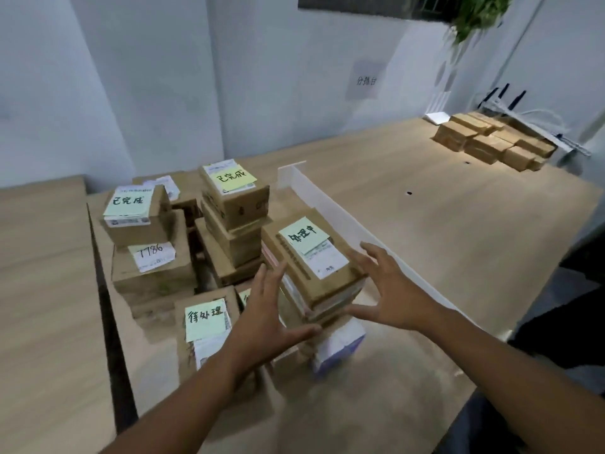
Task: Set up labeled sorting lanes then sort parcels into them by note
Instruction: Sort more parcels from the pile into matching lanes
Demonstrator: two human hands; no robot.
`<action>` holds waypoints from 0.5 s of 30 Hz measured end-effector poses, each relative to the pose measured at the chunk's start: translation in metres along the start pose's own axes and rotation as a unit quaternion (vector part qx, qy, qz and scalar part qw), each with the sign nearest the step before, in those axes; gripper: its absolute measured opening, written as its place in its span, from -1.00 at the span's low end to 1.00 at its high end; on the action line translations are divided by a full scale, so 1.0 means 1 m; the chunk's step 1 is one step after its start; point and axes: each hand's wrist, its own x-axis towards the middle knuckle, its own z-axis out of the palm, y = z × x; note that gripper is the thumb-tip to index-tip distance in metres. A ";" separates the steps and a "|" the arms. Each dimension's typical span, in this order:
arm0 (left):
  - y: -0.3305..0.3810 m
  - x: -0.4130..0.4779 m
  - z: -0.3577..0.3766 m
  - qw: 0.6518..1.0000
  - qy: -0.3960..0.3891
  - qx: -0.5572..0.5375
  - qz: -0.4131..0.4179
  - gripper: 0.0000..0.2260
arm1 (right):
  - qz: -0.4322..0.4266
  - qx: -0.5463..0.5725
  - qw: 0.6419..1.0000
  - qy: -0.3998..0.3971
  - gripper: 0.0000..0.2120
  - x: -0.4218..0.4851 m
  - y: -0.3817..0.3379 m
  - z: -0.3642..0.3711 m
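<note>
Pale blue-grey walls enclose a wide wooden desk. A paper sign hangs on the back wall, green plant leaves dangle above, a router stands beyond.

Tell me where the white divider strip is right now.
In the head view the white divider strip stands upright on the wooden table, just right of the parcel stacks and behind the right hand.

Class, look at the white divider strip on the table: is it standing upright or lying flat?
Upright. The white divider stands on its long edge on the table, its tall face showing, right of the parcel stacks.
</note>
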 end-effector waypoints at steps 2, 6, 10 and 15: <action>0.001 0.018 0.015 1.000 -0.002 0.004 -0.007 0.10 | -0.008 0.009 1.000 -0.022 0.02 0.022 0.027 0.006; 0.002 0.036 0.037 0.999 0.043 -0.031 0.002 -0.02 | -0.048 0.076 0.994 -0.055 -0.09 0.046 0.047 0.024; 0.011 0.034 0.041 0.990 0.078 -0.116 -0.009 -0.14 | -0.081 0.077 0.994 -0.014 -0.14 0.040 0.046 0.018; 0.029 0.003 0.017 0.986 0.095 -0.140 0.004 -0.11 | -0.154 0.108 0.982 0.014 -0.18 0.023 0.014 -0.016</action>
